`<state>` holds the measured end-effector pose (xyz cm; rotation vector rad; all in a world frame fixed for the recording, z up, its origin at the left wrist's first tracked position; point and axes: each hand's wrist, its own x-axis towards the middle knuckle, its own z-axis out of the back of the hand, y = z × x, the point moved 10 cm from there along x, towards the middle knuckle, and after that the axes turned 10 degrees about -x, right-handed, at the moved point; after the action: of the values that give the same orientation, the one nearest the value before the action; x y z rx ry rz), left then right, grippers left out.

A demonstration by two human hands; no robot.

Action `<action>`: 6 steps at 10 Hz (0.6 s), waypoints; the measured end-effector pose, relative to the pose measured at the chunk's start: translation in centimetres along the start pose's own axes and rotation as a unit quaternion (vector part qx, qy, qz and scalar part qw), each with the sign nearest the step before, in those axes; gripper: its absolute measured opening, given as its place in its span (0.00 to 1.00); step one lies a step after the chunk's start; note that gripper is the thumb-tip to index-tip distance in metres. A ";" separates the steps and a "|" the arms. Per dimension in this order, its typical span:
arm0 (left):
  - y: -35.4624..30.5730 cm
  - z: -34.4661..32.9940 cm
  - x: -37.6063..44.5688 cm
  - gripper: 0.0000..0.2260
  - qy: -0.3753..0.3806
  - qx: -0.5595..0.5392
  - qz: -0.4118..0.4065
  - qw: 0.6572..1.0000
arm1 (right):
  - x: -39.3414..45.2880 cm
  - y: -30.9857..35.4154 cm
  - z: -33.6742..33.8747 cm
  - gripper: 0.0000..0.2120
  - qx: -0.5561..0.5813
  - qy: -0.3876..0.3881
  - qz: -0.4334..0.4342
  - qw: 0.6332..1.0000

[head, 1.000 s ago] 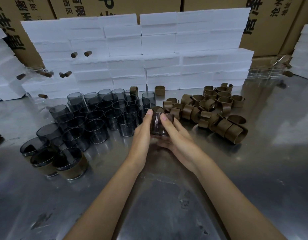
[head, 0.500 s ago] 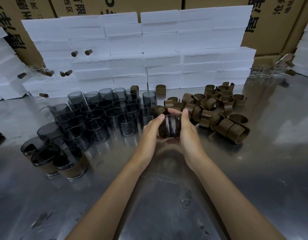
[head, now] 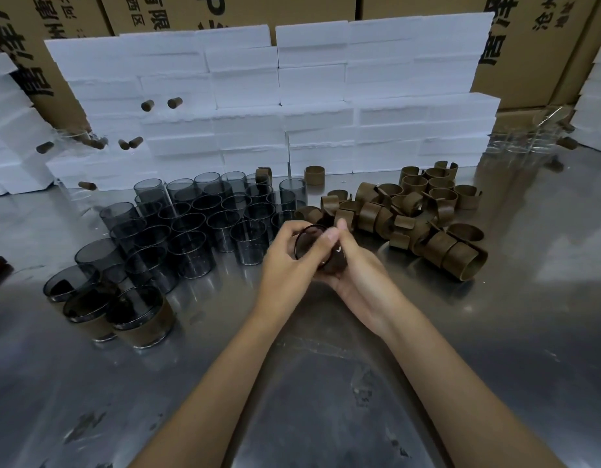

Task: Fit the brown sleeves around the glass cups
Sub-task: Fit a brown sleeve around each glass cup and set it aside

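Hands (head: 326,265) gripping glass cup (head: 314,246), mouth seemingly tilted left

Packing workshop, stacked cardboard cartons (head: 258,8), foam blocks (head: 312,82), steel table (head: 326,400)

Left cardboard box (head: 39,45): large black Chinese characters, cropped, unreadable.
Middle cardboard box (head: 224,8): small characters, a partial "P".
Right cardboard box (head: 528,45): black characters, cropped.

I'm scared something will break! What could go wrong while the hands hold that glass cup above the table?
The held cup is off the metal table, gripped by the left hand and right hand; a slip might crack it. The bare cups stand packed close by, so a bump could topple several.
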<state>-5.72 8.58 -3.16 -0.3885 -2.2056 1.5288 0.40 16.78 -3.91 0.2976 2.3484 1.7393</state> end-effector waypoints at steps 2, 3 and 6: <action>1.7 2.8 0.9 0.09 -0.066 -0.030 0.019 0.997 | 0.2 -0.6 -0.4 0.21 0.052 -0.007 -0.018 0.998; 1.7 2.2 0.7 0.10 -0.059 -0.034 0.026 0.997 | 0.2 -1.2 -0.2 0.21 0.156 -0.021 -0.050 0.986; -1.6 -1.9 -1.9 0.24 0.035 -0.053 0.029 0.998 | 0.1 -0.2 1.6 0.18 0.177 -0.082 0.005 0.981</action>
<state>-3.08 8.66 -1.43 -0.5359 -2.2432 1.4095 0.76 18.19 -4.53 0.4861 2.5239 1.2362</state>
